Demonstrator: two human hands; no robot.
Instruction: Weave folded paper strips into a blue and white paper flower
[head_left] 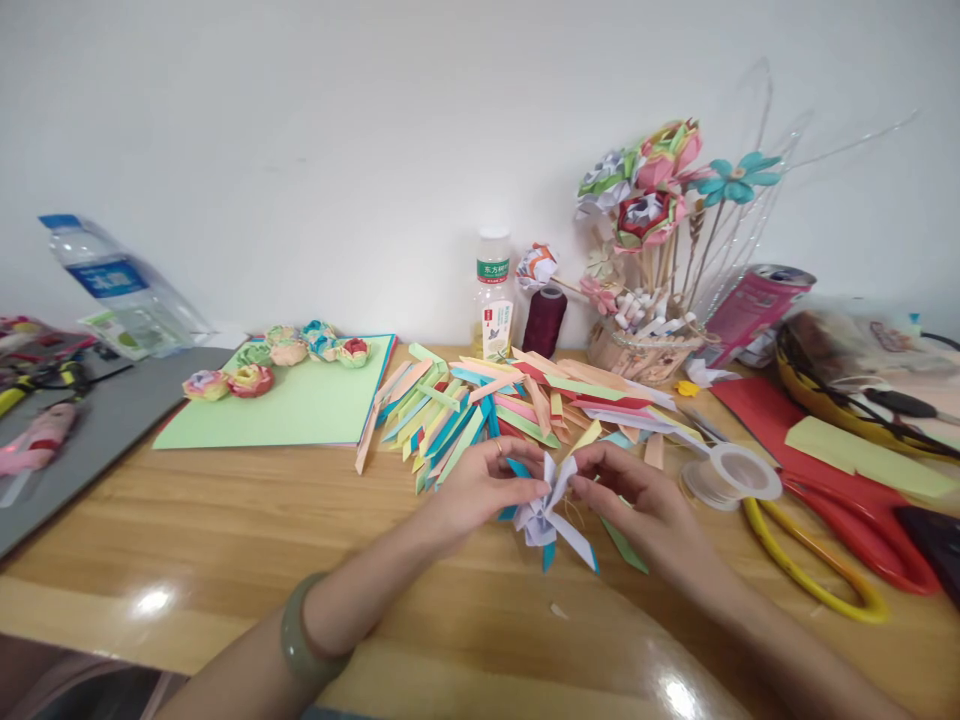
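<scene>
Between my two hands is a white and blue folded paper flower [537,518] with several pointed strips sticking out. My left hand [484,490] pinches it from the left with thumb and fingers. On the other side, my right hand [626,495] has thumb and fingertips closed on one of its white upper petals. A thin thread loop hangs near the right fingertips. Just behind lies a loose heap of folded paper strips [450,420] in green, orange, blue, red and white. A green strip [625,543] lies under my right hand.
Small paper flowers [250,380] rest on green paper sheets [300,420] to the left. Behind stand a clear bottle [493,300], a maroon thread spool [545,322] and a basket [641,355] of paper flowers. At right lie a white spool [731,477] and red and yellow scissors [862,530].
</scene>
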